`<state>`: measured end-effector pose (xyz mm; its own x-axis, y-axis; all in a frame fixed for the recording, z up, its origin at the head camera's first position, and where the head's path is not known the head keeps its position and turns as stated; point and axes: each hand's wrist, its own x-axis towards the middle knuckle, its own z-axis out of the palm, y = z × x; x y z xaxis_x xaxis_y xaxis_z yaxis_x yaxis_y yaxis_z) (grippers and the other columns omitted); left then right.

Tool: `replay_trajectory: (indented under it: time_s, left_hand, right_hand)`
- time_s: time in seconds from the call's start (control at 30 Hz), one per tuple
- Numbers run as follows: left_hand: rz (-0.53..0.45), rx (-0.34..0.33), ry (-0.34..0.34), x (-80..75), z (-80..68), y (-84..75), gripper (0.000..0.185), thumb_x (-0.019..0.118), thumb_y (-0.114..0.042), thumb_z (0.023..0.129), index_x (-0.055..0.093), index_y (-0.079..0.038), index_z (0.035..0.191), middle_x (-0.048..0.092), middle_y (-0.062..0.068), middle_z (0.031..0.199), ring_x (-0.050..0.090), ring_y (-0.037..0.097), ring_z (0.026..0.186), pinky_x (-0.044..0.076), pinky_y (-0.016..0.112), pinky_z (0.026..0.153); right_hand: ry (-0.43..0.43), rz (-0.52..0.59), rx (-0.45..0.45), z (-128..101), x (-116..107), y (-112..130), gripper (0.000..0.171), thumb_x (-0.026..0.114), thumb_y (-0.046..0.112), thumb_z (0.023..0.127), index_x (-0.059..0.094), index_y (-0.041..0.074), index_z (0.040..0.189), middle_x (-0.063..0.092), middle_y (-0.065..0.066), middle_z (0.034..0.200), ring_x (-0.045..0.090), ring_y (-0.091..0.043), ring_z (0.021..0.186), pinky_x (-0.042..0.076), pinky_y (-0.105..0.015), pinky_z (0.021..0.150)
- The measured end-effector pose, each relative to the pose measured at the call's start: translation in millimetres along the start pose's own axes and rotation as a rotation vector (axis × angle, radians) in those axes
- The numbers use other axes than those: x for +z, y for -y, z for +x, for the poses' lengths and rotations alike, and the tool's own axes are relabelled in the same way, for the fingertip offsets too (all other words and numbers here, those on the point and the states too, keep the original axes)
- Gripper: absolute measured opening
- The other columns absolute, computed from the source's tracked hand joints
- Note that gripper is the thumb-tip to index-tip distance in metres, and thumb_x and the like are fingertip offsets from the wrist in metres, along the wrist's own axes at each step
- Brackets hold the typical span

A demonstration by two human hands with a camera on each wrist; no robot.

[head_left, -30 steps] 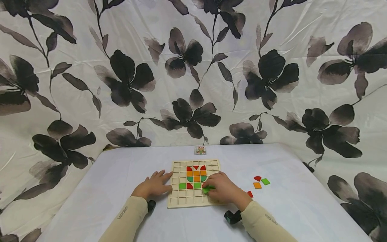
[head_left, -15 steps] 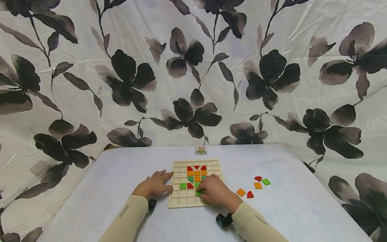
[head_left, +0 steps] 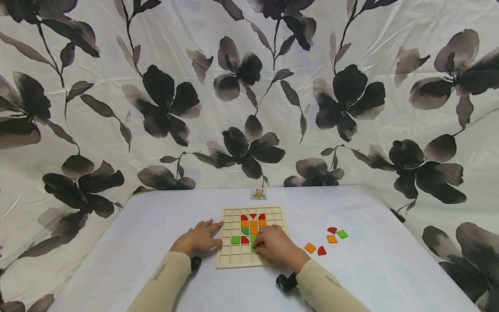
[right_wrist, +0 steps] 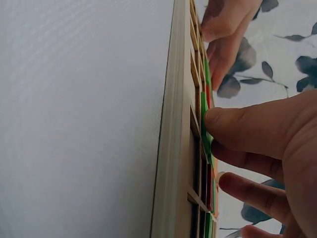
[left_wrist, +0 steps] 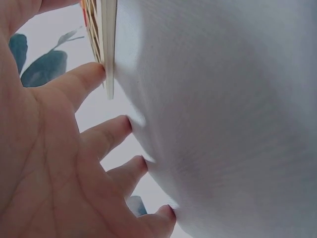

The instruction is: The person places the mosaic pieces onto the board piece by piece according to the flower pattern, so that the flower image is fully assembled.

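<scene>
My left hand (head_left: 199,239) lies at the left edge of a wooden grid board (head_left: 230,260), fingers spread. In the left wrist view, the index fingertip (left_wrist: 98,72) touches the board's side and the other fingertips rest on the white cloth. Over the board's lower middle, my right hand (head_left: 274,245) pinches a green square tile (right_wrist: 204,116) between thumb and index finger, low over the grid cells. Red, orange and green tiles form a pattern on the board, including an orange square (head_left: 254,224) and a red quarter-round (head_left: 244,239). The right hand covers part of the pattern.
Right of the board lie loose tiles: an orange square (head_left: 310,248), a red piece (head_left: 322,251), another orange square (head_left: 331,239), a red piece (head_left: 332,230) and a green square (head_left: 342,234). A small pattern card (head_left: 258,193) lies behind the board, near the flowered curtain (head_left: 288,164).
The right hand has moved left across the board with the green tile, lowering it below the green square there. An orange loose tile has come into view. The left hand stays put.
</scene>
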<state>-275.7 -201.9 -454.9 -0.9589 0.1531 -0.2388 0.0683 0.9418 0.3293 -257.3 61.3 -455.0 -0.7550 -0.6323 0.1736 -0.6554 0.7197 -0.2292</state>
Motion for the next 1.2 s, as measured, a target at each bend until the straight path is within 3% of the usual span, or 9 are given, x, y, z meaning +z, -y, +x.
replay_trajectory:
  time_s: [0.23, 0.47, 0.67, 1.0, 1.2]
  left_hand:
    - [0.01, 0.002, 0.0, 0.3, 1.3, 0.4, 0.07, 0.062, -0.041, 0.084, 0.042, -0.021, 0.148, 0.034, 0.017, 0.155, 0.023, 0.047, 0.144, 0.018, 0.073, 0.109]
    - [0.018, 0.004, -0.005, 1.1, 2.8, 1.3, 0.071, 0.063, -0.041, 0.082, 0.042, -0.021, 0.148, 0.034, 0.017, 0.155, 0.023, 0.046, 0.144, 0.019, 0.073, 0.109]
    - [0.018, 0.01, -0.009, 1.3, 1.9, 1.5, 0.071, 0.063, -0.041, 0.082, 0.042, -0.021, 0.148, 0.034, 0.017, 0.155, 0.024, 0.047, 0.144, 0.018, 0.074, 0.108]
    - [0.014, 0.011, -0.005, -0.2, -1.2, -0.7, 0.072, 0.062, -0.041, 0.083, 0.041, -0.021, 0.148, 0.033, 0.018, 0.156, 0.022, 0.048, 0.144, 0.018, 0.074, 0.109]
    - [0.026, 0.002, -0.006, 0.8, 1.3, -0.7, 0.072, 0.06, -0.043, 0.084, 0.039, -0.022, 0.149, 0.032, 0.018, 0.156, 0.022, 0.047, 0.144, 0.018, 0.073, 0.109]
  right_hand:
    - [-0.001, -0.015, -0.022, -3.6, -1.8, -7.8, 0.01, 0.068, 0.023, 0.089, 0.077, 0.025, 0.091, 0.068, 0.016, 0.088, 0.062, -0.009, 0.093, 0.041, -0.048, 0.101]
    - [0.008, -0.01, 0.02, -15.4, -14.4, -24.0, 0.011, 0.068, 0.022, 0.089, 0.078, 0.022, 0.093, 0.071, 0.012, 0.092, 0.063, -0.013, 0.098, 0.039, -0.05, 0.102]
    - [0.021, 0.021, 0.105, -26.0, -27.1, -40.5, 0.012, 0.068, 0.019, 0.088, 0.078, 0.018, 0.094, 0.072, 0.007, 0.096, 0.063, -0.017, 0.101, 0.036, -0.054, 0.106]
    - [0.021, 0.0, 0.288, -50.6, -49.1, -69.6, 0.011, 0.073, 0.021, 0.084, 0.077, 0.018, 0.094, 0.071, 0.007, 0.094, 0.063, -0.02, 0.103, 0.035, -0.05, 0.108]
    - [0.074, -0.021, 0.376, -65.4, -60.3, -78.4, 0.016, 0.076, 0.022, 0.082, 0.076, 0.015, 0.097, 0.071, 0.008, 0.082, 0.061, -0.015, 0.085, 0.036, -0.049, 0.107]
